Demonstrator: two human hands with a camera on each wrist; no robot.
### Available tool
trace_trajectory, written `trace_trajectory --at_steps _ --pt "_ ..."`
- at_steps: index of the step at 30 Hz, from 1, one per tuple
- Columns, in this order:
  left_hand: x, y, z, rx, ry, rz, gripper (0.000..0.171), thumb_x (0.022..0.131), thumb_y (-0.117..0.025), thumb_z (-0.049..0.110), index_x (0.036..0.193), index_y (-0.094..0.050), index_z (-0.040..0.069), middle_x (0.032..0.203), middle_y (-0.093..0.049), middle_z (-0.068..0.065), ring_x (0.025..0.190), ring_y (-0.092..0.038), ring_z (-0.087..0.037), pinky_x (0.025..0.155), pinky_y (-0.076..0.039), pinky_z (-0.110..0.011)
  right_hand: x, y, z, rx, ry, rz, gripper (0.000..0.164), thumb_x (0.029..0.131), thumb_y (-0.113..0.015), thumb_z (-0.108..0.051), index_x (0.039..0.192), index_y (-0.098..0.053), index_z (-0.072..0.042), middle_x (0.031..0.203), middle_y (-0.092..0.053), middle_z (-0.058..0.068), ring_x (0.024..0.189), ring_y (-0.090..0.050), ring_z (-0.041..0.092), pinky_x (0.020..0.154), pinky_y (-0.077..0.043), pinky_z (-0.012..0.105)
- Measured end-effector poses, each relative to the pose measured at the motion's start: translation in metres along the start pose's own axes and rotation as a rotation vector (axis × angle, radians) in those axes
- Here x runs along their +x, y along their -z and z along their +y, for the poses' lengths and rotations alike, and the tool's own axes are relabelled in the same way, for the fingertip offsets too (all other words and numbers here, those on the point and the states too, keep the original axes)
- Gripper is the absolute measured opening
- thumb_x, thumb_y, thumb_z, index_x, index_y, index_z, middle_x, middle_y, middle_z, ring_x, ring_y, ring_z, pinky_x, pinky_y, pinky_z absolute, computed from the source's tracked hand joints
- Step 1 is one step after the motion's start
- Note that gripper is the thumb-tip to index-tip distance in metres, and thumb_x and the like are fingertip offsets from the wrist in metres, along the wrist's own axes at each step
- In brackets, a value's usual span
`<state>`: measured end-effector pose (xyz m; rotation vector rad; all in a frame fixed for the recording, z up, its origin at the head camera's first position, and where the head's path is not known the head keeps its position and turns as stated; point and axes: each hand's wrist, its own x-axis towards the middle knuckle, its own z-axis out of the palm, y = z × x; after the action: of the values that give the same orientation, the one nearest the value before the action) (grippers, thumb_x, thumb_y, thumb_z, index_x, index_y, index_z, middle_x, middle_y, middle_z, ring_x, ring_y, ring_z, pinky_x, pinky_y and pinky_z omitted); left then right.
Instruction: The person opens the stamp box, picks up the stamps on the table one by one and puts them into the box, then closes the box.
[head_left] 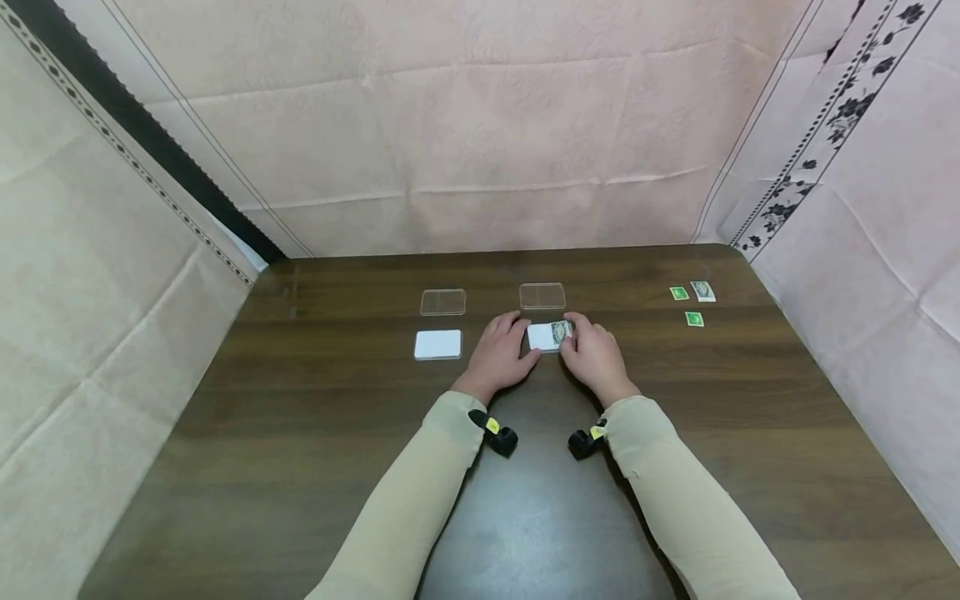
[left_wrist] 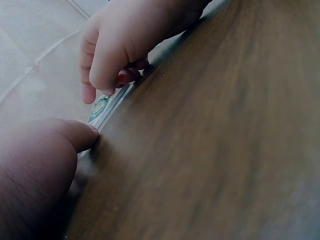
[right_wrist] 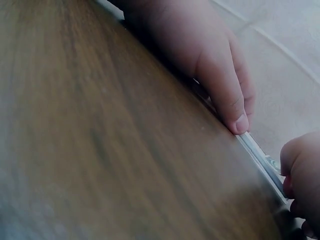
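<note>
One white box (head_left: 539,337) lay on the tabletop (head_left: 330,467), a printed slip (head_left: 560,331) across its right end.
The left hand (head_left: 497,357) gripped its left end; the right hand (head_left: 598,358) pinched the slip. The box looked light and stiff, best held by its edges; the slip (probably paper) seemed easily creased, best taken near a corner.
</note>
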<state>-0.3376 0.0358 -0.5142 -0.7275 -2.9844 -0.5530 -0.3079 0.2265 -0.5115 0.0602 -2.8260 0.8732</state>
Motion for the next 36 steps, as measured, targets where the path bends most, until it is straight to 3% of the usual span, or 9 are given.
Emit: trace_trajectory --at_steps 9,20,36 --pt "0.0006 0.0011 0.0002 0.006 0.006 -0.015 0.061 0.100 -0.056 0.050 0.149 -0.047 0.014 0.160 -0.035 -0.011 0.147 -0.030 -0.027 0.121 -0.025 -0.041 0.0014 0.0005 0.0004 -0.009 0.003 -0.015 0.047 0.095 -0.058 -0.016 0.140 -0.053 -0.003 0.080 -0.058 0.008 0.079 -0.052 0.028 0.070 -0.044 0.039" --pt "0.0004 -0.0014 -0.0008 0.000 0.003 -0.010 0.059 0.101 -0.055 0.049 0.149 -0.048 0.015 0.160 -0.034 -0.011 0.147 -0.030 -0.027 0.121 -0.026 -0.042 0.0022 0.0002 0.0019 -0.065 0.084 0.012 0.030 0.094 -0.058 -0.013 0.119 -0.068 -0.001 0.079 -0.064 0.009 0.073 -0.055 0.027 0.069 -0.047 0.040" --pt "0.0017 -0.0018 -0.0003 0.018 0.009 -0.015 0.059 0.101 -0.055 0.049 0.149 -0.047 0.016 0.160 -0.034 -0.010 0.147 -0.029 -0.026 0.121 -0.026 -0.042 0.0026 0.0005 0.0036 -0.081 0.111 0.016 0.029 0.095 -0.058 -0.012 0.120 -0.068 -0.001 0.078 -0.064 0.010 0.075 -0.055 0.028 0.069 -0.047 0.041"
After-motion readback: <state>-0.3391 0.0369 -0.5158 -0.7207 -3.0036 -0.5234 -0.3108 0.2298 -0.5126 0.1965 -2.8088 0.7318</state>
